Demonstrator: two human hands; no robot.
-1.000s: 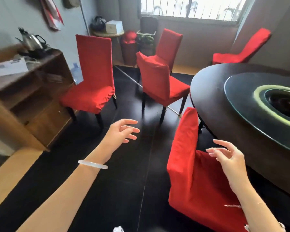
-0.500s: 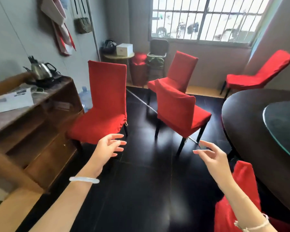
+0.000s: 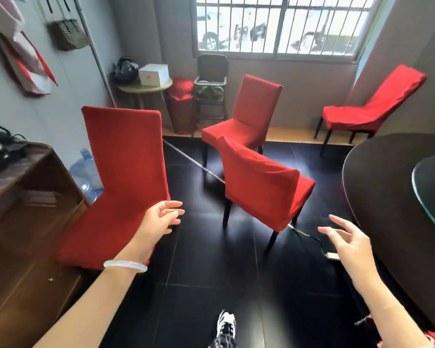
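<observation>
A round dark desk [image 3: 377, 197] fills the right side, and the nearest red chair [image 3: 126, 167] stands at the left beside a wooden cabinet [image 3: 23, 222]. Both hands are spread and hold nothing. The left hand [image 3: 158, 222] hovers at that chair's seat corner, and the right hand [image 3: 349, 243] is near the desk's rim.

The nearest chair [image 3: 126, 172] wears a plain red cover; the chairs behind it [image 3: 261, 194] match. The floor [image 3: 211, 285] under it is black tile. Left of it, the cabinet [image 3: 35, 222] is brown wood and the water bottle [image 3: 87, 175] pale blue. The shoe [image 3: 226, 322] before it is mottled black and white.
</observation>
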